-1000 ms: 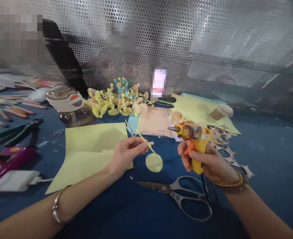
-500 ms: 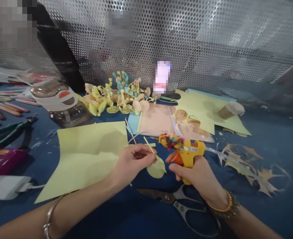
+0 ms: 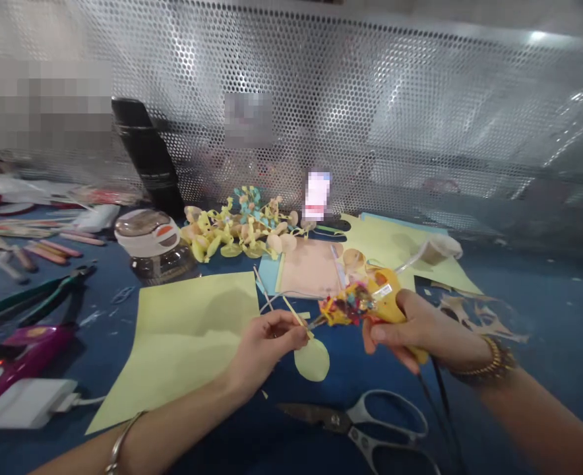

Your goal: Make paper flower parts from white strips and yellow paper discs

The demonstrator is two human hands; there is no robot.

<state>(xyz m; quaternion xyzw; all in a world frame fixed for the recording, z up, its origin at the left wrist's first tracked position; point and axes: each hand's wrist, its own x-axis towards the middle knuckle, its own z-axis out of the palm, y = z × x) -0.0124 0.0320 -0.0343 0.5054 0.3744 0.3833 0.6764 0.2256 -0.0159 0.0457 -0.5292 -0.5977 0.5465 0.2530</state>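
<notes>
Grip: right hand (image 3: 420, 333) clamped on yellow glue gun (image 3: 388, 290), left hand (image 3: 266, 349) pinching paper strip (image 3: 294, 318) | Place: gun nozzle (image 3: 314, 324) at 3 o'clock from left hand, round paper disc (image 3: 312, 360) at 5 o'clock | Risk: a slip could bring nozzle onto left fingers, possible burn; trailing cord (image 3: 437, 402) could snag kitchen shears (image 3: 355, 422)

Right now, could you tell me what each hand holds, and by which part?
The right hand holds a yellow glue gun by its grip; the left hand pinches a thin paper strip between thumb and fingers.
</notes>
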